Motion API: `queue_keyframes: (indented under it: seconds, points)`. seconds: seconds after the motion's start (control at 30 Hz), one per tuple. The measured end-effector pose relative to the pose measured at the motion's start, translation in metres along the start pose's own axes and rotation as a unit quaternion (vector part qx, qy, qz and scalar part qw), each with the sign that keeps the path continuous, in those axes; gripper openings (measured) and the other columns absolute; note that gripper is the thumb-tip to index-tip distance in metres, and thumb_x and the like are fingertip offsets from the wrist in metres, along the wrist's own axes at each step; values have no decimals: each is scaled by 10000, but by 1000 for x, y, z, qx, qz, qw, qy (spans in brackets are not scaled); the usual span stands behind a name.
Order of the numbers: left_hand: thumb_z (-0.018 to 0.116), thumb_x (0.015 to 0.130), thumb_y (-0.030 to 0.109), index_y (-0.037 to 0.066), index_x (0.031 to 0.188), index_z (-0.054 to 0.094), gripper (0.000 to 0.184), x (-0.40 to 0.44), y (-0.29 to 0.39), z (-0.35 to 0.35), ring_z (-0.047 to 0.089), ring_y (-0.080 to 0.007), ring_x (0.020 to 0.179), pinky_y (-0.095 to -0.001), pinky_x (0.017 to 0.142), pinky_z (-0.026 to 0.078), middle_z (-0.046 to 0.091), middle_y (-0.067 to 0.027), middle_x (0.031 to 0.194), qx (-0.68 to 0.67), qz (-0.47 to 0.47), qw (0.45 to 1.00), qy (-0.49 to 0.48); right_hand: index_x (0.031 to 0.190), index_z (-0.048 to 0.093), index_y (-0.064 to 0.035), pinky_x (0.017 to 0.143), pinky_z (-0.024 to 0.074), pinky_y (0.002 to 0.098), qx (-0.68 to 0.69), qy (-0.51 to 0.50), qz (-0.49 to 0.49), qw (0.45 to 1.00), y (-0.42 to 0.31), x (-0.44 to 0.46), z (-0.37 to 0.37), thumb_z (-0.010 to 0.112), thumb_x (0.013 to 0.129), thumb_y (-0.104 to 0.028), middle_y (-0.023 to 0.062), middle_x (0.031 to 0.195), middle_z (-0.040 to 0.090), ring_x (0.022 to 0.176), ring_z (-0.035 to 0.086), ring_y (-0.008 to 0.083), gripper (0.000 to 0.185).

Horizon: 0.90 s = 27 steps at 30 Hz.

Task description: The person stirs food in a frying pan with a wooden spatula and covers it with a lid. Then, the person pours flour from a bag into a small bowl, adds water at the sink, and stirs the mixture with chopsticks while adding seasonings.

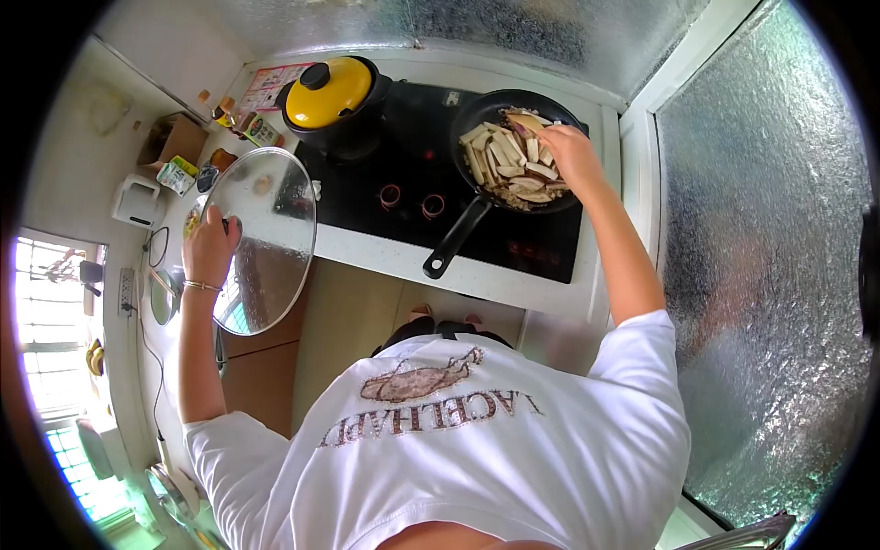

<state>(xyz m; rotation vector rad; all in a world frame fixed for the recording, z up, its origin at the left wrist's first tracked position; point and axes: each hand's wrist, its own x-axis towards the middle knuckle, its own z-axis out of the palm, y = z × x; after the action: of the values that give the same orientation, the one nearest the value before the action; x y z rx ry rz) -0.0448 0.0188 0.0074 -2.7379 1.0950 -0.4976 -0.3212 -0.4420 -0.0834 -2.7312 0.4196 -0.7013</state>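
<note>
My left hand (211,249) grips a round glass lid (275,197) by its knob, holding it tilted over the counter edge left of the stove. My right hand (570,154) reaches over the right side of a black frying pan (472,115), its fingers closed at the food. Pale strips that look like eggplant (504,151) fill the pan, with browned bits beneath them. A tan piece lies by the right fingertips; whether they hold it I cannot tell. The pan's handle (449,243) points toward me.
A black pot with a yellow lid (327,92) stands on the left of the black cooktop (367,188). Bottles (261,130), a cardboard box (174,139) and a white appliance (137,202) crowd the left counter. A textured glass panel (761,247) rises at right.
</note>
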Motion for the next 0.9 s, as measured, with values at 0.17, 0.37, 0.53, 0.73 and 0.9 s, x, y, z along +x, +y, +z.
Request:
queue_keyframes:
  seconds: [0.17,0.37,0.53,0.73,0.9]
  points:
    - [498,858,284,30,835,435,263,-1,-2,3,584,-336,567,-444,515,469,574,-171,599,0,-1,1000,-2,938,626,-23,761,456,367,11,-6,-5,1000,-2,0,0,557,809,-108,141,943,613,887,567,313,170]
    - [494,859,297,28,844,430,277,-1,-1,5,587,-337,564,-441,515,472,571,-170,590,2,-1,1000,-8,954,638,-19,773,478,336,93,-39,-59,993,-32,-2,11,578,810,-88,137,977,621,889,592,284,171]
    - [497,859,295,30,834,433,273,1,2,-2,592,-334,586,-443,527,471,578,-171,609,3,-14,1000,-18,973,630,-14,782,465,334,82,-55,-19,995,-29,-21,-14,559,806,-64,147,967,621,887,588,288,188]
    - [506,857,277,36,836,436,253,-1,5,-8,590,-347,600,-444,546,468,590,-166,649,-24,-3,999,-24,916,633,11,766,462,363,97,-35,-2,995,-36,-46,-17,587,787,-75,144,924,624,871,576,312,161]
    - [515,857,257,37,829,443,233,2,13,-10,583,-361,613,-450,551,463,581,-184,648,-25,17,999,-13,931,636,-16,765,461,342,99,32,33,994,-33,-51,-46,569,807,-94,130,920,625,876,572,300,161]
